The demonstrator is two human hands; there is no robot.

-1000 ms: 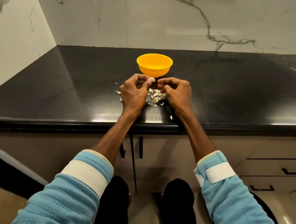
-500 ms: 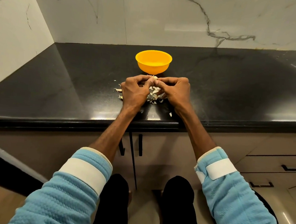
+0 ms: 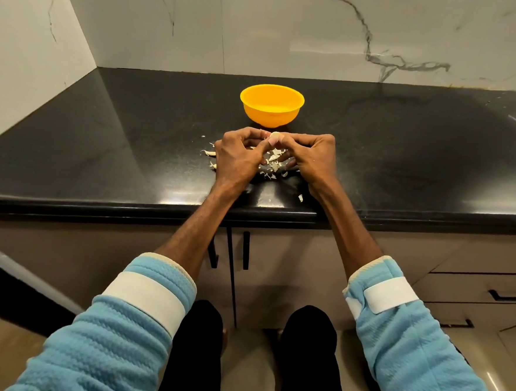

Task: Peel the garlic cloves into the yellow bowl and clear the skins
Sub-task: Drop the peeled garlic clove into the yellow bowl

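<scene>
My left hand [image 3: 238,160] and right hand [image 3: 311,159] met over the black countertop [image 3: 132,143], fingers curled in, thumbs and forefingers pinching one garlic clove [image 3: 275,134] between them. Only its pale top showed past my fingertips. The yellow bowl [image 3: 271,109] stood just beyond my knuckles. Loose skins [image 3: 272,162] lay beneath my hands, partly covered; I could not make out what was in the bowl.

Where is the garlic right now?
Head view, centre: the garlic clove is pinched between the left hand and right hand, just nearer than the yellow bowl, above the skins.
</scene>
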